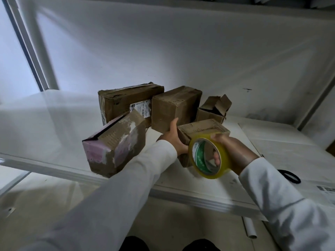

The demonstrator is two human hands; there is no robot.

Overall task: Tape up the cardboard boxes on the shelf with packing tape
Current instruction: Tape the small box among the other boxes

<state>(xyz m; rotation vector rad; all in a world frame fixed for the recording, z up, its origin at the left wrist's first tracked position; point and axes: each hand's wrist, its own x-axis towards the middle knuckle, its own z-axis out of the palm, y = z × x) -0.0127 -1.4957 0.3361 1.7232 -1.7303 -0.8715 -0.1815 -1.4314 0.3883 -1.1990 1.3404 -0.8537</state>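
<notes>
L hand (174,140) grips small box (201,131) side | R hand (233,153) holds tape roll (210,158) at box front | on shelf (54,142)

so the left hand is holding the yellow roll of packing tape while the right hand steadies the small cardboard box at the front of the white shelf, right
Not quite: the hands are swapped. The head view shows the right hand gripping the yellow roll of packing tape, fingers through its core, while the left hand steadies the small brown cardboard box. The box does sit at the front of the white shelf.
</notes>
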